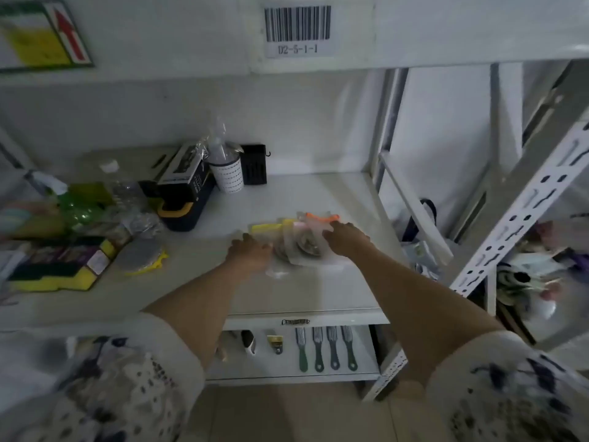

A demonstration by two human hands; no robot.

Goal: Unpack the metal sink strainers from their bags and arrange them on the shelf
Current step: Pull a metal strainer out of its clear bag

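A small pile of clear plastic bags (306, 247) with metal sink strainers inside lies on the white shelf (318, 295). Yellow and orange bag tops show at the pile's far side. My left hand (250, 252) rests on the pile's left edge, fingers curled onto a bag. My right hand (345, 239) lies on the right side of the pile, fingers over the top bag. Whether either hand has a firm grip is unclear through the blur.
To the left stand a black and yellow box (185, 199), a white dotted cup (228, 175), sponges (60, 269) and a grey scrub pad (140, 255). A slotted white upright (516, 224) stands at right. Several combs (325, 347) lie on the lower shelf.
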